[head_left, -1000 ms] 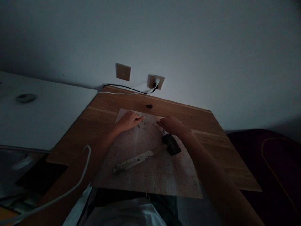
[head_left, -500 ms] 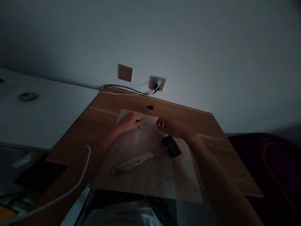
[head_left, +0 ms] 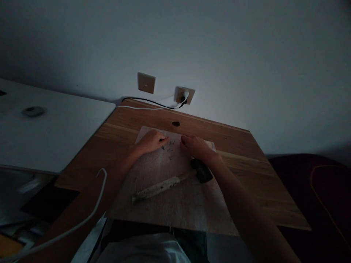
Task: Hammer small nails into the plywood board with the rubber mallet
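Observation:
A thin, pale wooden board (head_left: 175, 208) lies on the brown wooden table. Across it rests a mallet with a black head (head_left: 203, 171) and a whitish, worn handle (head_left: 157, 189). Small nail-like pieces (head_left: 170, 145) are scattered near the board's far edge, too dim to make out well. My left hand (head_left: 153, 140) sits left of them with curled fingers; whether it pinches one is unclear. On their other side my right hand (head_left: 193, 145) is closed, its fingertips down at the board and their contents hidden. The mallet head lies just below my right wrist.
Behind the table (head_left: 236, 137) is a wall with a socket (head_left: 185, 95) and plugged-in cables. A white table (head_left: 63, 135) adjoins on the left, with a grey object on it. A white cable (head_left: 100, 197) hangs over my left forearm. Dark fabric (head_left: 309, 182) is at right.
My right hand has shifted slightly left and its fingers have drawn together. My left hand has barely moved. The mallet lies as before.

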Motion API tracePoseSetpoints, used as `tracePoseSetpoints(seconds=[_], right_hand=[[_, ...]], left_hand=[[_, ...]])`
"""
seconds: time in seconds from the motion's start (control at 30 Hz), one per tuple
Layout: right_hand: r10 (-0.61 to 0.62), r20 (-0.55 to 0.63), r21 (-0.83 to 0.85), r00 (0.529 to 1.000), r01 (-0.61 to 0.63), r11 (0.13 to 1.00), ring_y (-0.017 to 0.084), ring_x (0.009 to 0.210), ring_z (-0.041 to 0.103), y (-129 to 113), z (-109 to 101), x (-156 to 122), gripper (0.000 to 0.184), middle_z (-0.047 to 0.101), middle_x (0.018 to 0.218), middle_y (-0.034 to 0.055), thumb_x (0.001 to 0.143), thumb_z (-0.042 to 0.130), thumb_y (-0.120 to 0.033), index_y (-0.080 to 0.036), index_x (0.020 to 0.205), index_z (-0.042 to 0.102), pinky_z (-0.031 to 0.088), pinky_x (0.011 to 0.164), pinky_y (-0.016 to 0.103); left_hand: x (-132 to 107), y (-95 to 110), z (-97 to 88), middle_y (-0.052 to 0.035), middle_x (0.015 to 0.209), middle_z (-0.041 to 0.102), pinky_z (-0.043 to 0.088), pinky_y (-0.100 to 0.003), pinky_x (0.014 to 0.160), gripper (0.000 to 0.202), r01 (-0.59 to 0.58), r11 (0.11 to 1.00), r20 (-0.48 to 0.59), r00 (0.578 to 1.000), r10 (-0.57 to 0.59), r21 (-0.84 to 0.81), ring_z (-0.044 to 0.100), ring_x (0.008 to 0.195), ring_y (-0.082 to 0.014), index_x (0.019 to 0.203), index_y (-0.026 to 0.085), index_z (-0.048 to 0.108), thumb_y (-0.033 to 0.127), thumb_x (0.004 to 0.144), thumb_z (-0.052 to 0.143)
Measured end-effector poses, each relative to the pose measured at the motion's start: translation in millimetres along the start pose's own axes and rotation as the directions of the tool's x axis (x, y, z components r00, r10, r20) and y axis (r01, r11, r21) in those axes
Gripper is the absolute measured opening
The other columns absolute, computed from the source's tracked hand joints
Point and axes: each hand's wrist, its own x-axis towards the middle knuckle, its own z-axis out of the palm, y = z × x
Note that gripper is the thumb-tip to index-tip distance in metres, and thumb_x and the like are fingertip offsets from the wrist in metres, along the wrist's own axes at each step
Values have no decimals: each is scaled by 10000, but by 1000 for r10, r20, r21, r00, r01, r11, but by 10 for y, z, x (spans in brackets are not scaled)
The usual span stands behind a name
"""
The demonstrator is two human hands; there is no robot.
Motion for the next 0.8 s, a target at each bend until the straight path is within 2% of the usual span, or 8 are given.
tracePoseSetpoints(seconds=[0.17, 0.27, 0.33, 0.53, 0.8], right_hand=[[-29, -22, 40, 999, 30, 999, 267, 948, 761, 42, -102, -52, 180, 809, 1130, 133, 1048, 570, -223, -174, 1089, 738, 450, 733, 305], [-75, 2, 90, 997, 75, 993, 206, 875, 756, 46, -144, -72, 145, 823, 1011, 59, 1049, 606, -243, -205, 1041, 746, 446, 723, 269], [-89, 16, 106, 996, 87, 991, 189, 841, 753, 24, -146, -61, 156, 825, 958, 42, 1062, 619, -279, -211, 1027, 755, 451, 721, 260], [-9, -15, 30, 1000, 10, 999, 292, 937, 786, -140, -78, 83, 419, 828, 1014, 165, 1159, 441, -382, -161, 1025, 770, 479, 734, 321], [-2, 1, -58, 1000, 3, 998, 349, 1029, 792, -261, -28, 176, 346, 817, 1105, 220, 1140, 470, -321, -130, 1155, 758, 534, 785, 357]], left_hand=[[1, 2, 11, 34, 520, 415, 258, -318, 593, 545, -4, 1000, -18, 1000, 4, 6, 418, 518, -117, 524, 210, 395, 337, 1029, 555], [0, 14, 12, 35, 516, 407, 249, -323, 590, 553, 6, 1000, -17, 1000, -6, 3, 420, 506, -115, 519, 209, 391, 344, 1032, 545], [-2, 21, 12, 36, 512, 403, 242, -324, 583, 562, 23, 1000, -17, 1000, -23, 9, 418, 500, -115, 513, 208, 399, 357, 1033, 551], [-7, 15, 8, 32, 503, 419, 244, -321, 564, 548, 15, 1000, -1, 1000, -15, 6, 421, 505, -120, 512, 208, 447, 358, 1028, 555], [1, 8, 16, 24, 513, 457, 260, -319, 588, 557, 12, 1000, 5, 1000, -12, 19, 437, 507, -119, 502, 204, 443, 346, 1026, 568]])
